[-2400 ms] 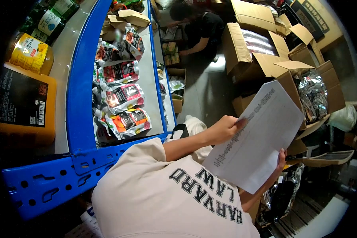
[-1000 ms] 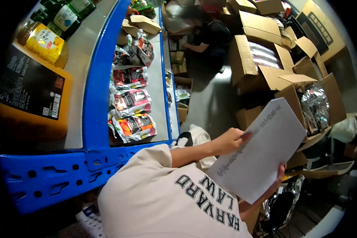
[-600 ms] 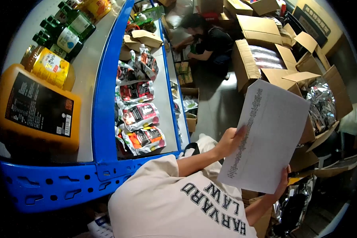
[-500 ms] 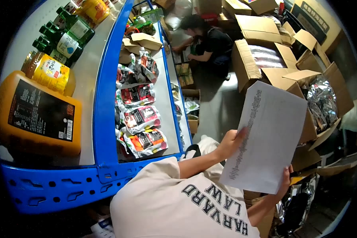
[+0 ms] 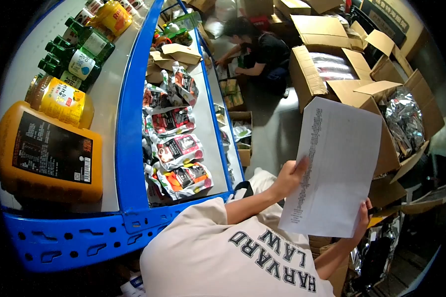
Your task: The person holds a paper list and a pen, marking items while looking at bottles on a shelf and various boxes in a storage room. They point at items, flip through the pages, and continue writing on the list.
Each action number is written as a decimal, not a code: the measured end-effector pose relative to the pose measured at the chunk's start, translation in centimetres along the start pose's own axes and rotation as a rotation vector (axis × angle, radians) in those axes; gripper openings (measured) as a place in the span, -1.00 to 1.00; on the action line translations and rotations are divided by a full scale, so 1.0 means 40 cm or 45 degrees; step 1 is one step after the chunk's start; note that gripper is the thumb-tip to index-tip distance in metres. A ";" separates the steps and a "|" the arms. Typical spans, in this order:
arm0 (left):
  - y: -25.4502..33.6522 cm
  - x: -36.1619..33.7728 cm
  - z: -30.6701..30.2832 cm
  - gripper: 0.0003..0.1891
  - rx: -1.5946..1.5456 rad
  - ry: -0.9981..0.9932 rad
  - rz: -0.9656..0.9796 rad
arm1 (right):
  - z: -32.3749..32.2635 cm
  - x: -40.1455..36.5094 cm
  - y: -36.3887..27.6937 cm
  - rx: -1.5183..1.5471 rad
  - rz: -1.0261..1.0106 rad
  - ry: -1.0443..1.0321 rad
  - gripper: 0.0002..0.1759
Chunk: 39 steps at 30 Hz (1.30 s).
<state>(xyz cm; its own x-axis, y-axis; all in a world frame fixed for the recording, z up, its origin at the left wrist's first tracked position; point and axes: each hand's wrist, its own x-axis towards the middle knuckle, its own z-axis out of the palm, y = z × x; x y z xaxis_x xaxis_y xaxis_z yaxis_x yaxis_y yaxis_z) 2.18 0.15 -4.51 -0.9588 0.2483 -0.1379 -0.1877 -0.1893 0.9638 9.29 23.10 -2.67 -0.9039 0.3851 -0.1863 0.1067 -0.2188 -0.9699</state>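
Note:
A white printed sheet [image 5: 334, 168] is held up between both hands, with small text along its left part. My left hand [image 5: 291, 177] grips the sheet's left edge, the thumb lying on the paper's face. At the lower right edge, my right hand [image 5: 362, 220] pinches the same sheet, most of its fingers hidden behind it. Something dark and thin sticks out beside the right hand. The sheet hangs in front of my light shirt [image 5: 223, 257] and the open boxes.
A blue shelf [image 5: 129, 123] on the left bears foil pouches [image 5: 176, 148], green bottles [image 5: 84, 62] and a large orange jug [image 5: 84, 163]. Open cardboard boxes [image 5: 309, 74] with silvery packs stand at the right. Another person [image 5: 262, 54] crouches in the aisle [image 5: 272, 123].
The sheet and both hands have shifted very slightly, and the sheet's tilt has changed a little. Both hands keep hold of it. The view has moved slightly.

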 end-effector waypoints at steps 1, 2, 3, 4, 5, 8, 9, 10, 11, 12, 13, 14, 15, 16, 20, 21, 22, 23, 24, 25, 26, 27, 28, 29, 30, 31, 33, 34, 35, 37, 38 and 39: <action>0.002 0.000 0.000 -0.48 0.009 0.010 0.005 | 0.006 -0.004 -0.004 -0.011 0.005 0.006 -0.72; 0.010 0.001 0.000 -0.48 0.017 0.020 0.009 | 0.012 -0.009 -0.008 -0.023 0.010 0.013 -0.73; 0.016 0.001 0.001 -0.49 0.023 0.030 0.015 | 0.013 -0.010 -0.011 -0.036 0.014 0.019 -0.73; 0.022 0.001 0.003 -0.47 0.025 0.034 0.015 | 0.011 -0.010 -0.010 -0.020 0.016 0.001 -0.74; 0.028 0.000 0.004 -0.45 0.027 0.038 0.016 | 0.009 -0.009 -0.006 -0.005 0.016 -0.019 -0.75; 0.043 -0.004 0.001 -0.44 0.032 0.013 -0.028 | 0.011 -0.011 -0.003 0.038 0.025 -0.009 -0.76; 0.046 -0.004 0.000 -0.44 0.033 -0.003 -0.050 | 0.012 -0.011 -0.003 0.052 0.028 0.006 -0.76; 0.045 -0.003 0.000 -0.44 0.017 0.003 -0.021 | 0.005 -0.008 0.001 0.059 0.027 -0.019 -0.76; 0.041 -0.002 0.003 -0.45 -0.002 0.011 0.011 | -0.007 -0.003 0.006 0.063 0.024 -0.046 -0.76; 0.039 -0.001 0.006 -0.45 -0.023 0.019 0.045 | -0.015 0.004 0.008 0.066 0.020 -0.075 -0.76; 0.039 -0.001 0.009 -0.45 -0.033 0.028 0.041 | -0.007 0.004 0.005 0.121 0.049 -0.047 -0.88; 0.039 -0.001 0.009 -0.45 -0.044 0.036 0.039 | -0.017 0.011 0.014 0.106 0.039 -0.039 -0.88; 0.040 -0.001 0.008 -0.45 -0.055 0.045 0.037 | -0.032 0.017 0.030 0.090 0.028 -0.032 -0.88; 0.037 0.000 0.003 -0.46 -0.035 0.020 0.037 | -0.024 0.022 0.019 0.073 0.017 -0.026 -0.88; 0.027 0.010 -0.008 -0.45 -0.023 0.010 0.045 | 0.026 0.008 -0.006 0.134 0.049 0.132 -0.72; 0.030 0.013 -0.010 -0.45 -0.043 0.006 0.048 | 0.039 0.004 -0.018 0.091 0.038 0.035 -0.69; 0.032 0.013 -0.015 -0.44 -0.061 0.003 0.050 | 0.046 0.005 -0.025 0.096 0.044 0.045 -0.68; 0.029 0.015 -0.026 -0.43 -0.054 -0.045 0.043 | 0.051 0.006 -0.030 0.105 0.051 0.054 -0.66; 0.033 0.017 -0.026 -0.43 -0.049 -0.034 0.059 | 0.058 0.008 -0.034 0.116 0.059 0.064 -0.64; 0.036 0.016 -0.025 -0.42 -0.043 -0.022 0.073 | 0.068 0.009 -0.038 0.152 0.065 0.113 -0.60; 0.038 0.015 -0.024 -0.42 -0.037 -0.009 0.086 | 0.072 0.014 -0.044 0.134 0.059 0.093 -0.61; 0.039 0.015 -0.022 -0.42 -0.034 0.005 0.100 | 0.074 0.016 -0.050 0.116 0.055 0.074 -0.61; 0.039 0.015 -0.019 -0.42 -0.030 0.019 0.112 | 0.075 0.019 -0.053 0.099 0.053 0.056 -0.61; 0.040 0.015 -0.017 -0.42 -0.025 0.033 0.121 | 0.073 0.021 -0.053 0.073 0.049 0.035 -0.62; 0.042 0.015 -0.017 -0.42 -0.004 0.034 0.132 | 0.068 0.025 -0.053 0.049 0.046 0.015 -0.62; 0.043 0.015 -0.018 -0.42 0.017 0.034 0.142 | 0.062 0.028 -0.051 0.025 0.042 -0.004 -0.63; 0.045 0.015 -0.021 -0.42 0.013 0.006 0.125 | 0.052 0.033 -0.042 -0.037 0.036 0.079 -0.65; 0.047 0.017 -0.023 -0.41 -0.011 -0.021 0.098 | 0.047 0.034 -0.038 -0.068 0.035 0.122 -0.67; 0.048 0.017 -0.025 -0.40 -0.033 -0.048 0.071 | 0.041 0.036 -0.039 -0.080 0.052 0.092 -0.67; 0.051 0.017 -0.026 -0.38 -0.020 -0.056 0.078 | 0.035 0.038 -0.042 -0.103 0.084 0.032 -0.67; 0.051 0.018 -0.025 -0.37 -0.014 -0.061 0.082 | 0.040 0.036 -0.040 -0.066 0.076 0.081 -0.68; 0.049 0.018 -0.024 -0.35 -0.001 -0.046 0.103 | 0.049 0.034 -0.038 -0.028 0.069 0.133 -0.69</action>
<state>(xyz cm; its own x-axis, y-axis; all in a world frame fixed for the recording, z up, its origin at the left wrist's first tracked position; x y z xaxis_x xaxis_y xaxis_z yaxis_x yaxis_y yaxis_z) 0.93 -0.97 -2.95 -0.9625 0.2665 -0.0511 -0.1099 -0.2109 0.9713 7.09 22.21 -1.15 -0.8485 0.4650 -0.2525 0.1639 -0.2228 -0.9610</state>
